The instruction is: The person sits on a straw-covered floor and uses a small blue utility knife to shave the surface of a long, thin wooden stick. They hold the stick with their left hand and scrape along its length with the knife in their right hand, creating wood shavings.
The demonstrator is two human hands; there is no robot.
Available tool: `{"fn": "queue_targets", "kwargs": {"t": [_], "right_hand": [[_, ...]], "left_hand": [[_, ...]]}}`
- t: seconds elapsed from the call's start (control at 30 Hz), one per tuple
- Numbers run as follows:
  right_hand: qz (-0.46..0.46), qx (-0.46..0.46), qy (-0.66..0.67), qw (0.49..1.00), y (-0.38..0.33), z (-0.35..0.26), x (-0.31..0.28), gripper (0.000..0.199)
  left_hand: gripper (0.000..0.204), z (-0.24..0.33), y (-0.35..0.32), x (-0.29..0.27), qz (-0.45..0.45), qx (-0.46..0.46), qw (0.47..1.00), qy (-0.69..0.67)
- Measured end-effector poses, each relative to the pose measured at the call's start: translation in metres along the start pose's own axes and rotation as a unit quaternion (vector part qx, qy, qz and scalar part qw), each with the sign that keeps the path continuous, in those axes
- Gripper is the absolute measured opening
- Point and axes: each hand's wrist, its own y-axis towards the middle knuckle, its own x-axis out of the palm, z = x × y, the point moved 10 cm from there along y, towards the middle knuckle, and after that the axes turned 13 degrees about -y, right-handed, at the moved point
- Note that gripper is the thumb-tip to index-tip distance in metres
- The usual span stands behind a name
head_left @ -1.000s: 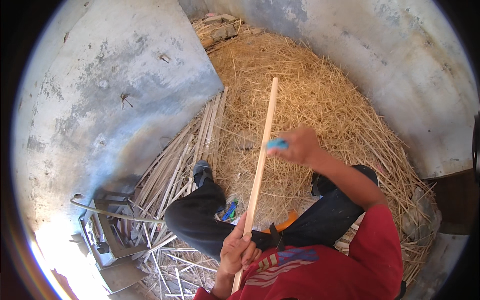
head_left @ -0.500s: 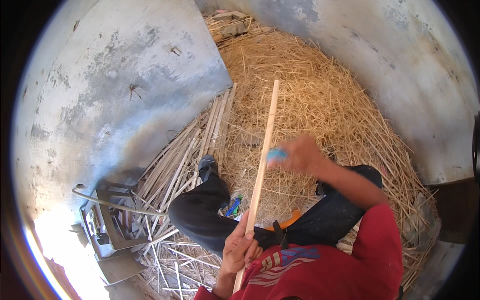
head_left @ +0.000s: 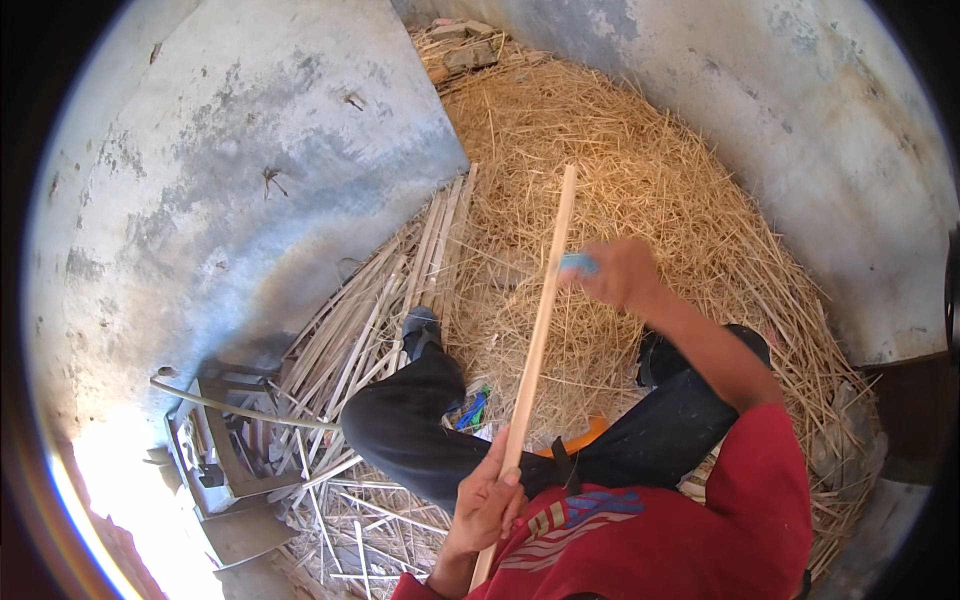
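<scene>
Straw is covering the floor between grey walls while my left hand is clenching the long, stiff, light-looking wooden stick's lower end and my right hand is pressing a blue object against its middle

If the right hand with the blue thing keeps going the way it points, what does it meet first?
The right hand points left, pressing a small blue object against the long wooden strip, so the strip comes first. Beyond it lie straw and a pile of strips, though depth is unclear.
</scene>
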Motion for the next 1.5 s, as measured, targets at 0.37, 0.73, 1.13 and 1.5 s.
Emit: {"fn": "queue_targets", "kwargs": {"t": [0.37,0.73,1.13,1.5], "right_hand": [[0.004,0.018,-0.079,0.997,0.029,0.073,0.003,0.072],[-0.151,0.234,-0.021,0.96,0.003,0.101,0.021,0.08],[-0.052,-0.079,0.09,0.991,-0.022,-0.071,-0.014,0.068],[-0.045,-0.044,-0.002,0.998,-0.012,-0.031,0.013,0.072]], "left_hand": [[0.056,-0.007,-0.002,0.0,-0.002,-0.016,0.999,0.033],[0.054,0.006,-0.005,-0.014,0.042,0.017,0.989,0.14],[0.055,0.014,0.007,-0.015,0.07,0.033,0.985,0.157],[0.055,0.014,0.012,-0.007,0.057,0.032,0.987,0.148]]}}
